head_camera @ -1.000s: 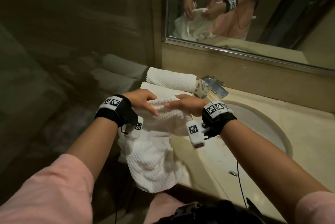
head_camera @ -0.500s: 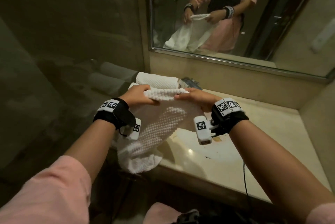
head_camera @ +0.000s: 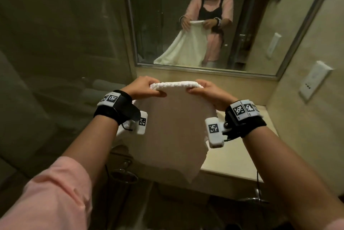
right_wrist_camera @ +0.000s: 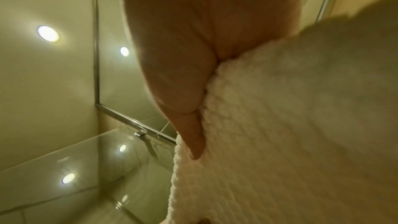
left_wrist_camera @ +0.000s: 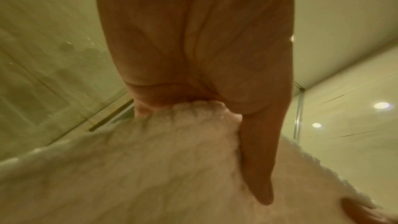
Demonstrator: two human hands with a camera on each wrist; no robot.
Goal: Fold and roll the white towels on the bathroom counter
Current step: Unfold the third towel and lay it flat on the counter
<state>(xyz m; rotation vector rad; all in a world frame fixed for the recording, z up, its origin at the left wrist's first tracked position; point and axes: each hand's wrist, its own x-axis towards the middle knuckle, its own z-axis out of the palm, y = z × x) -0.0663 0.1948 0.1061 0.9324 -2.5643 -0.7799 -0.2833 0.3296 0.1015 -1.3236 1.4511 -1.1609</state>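
Observation:
A white waffle-weave towel (head_camera: 173, 133) hangs in the air in front of me, its lower end dropping past the counter's front edge. My left hand (head_camera: 147, 88) pinches the top edge at its left end, thumb on the near side. At the right end my right hand (head_camera: 202, 90) pinches the same edge. In the left wrist view the thumb (left_wrist_camera: 258, 168) lies along the towel (left_wrist_camera: 150, 168). The right wrist view shows a thumb (right_wrist_camera: 191, 135) pressed on the towel (right_wrist_camera: 280, 134). The rolled towels on the counter are hidden behind the raised one.
The beige counter (head_camera: 242, 162) runs along the right, below a framed mirror (head_camera: 204, 25) that reflects me and the towel. A wall socket plate (head_camera: 314, 81) sits on the right wall. A glass partition (head_camera: 65, 62) stands on the left; a metal ring holder (head_camera: 123, 175) hangs under the counter edge.
Both hands have lifted the towel's top edge up and away from the counter, so it now hangs spread out. My view has tilted up toward the mirror.

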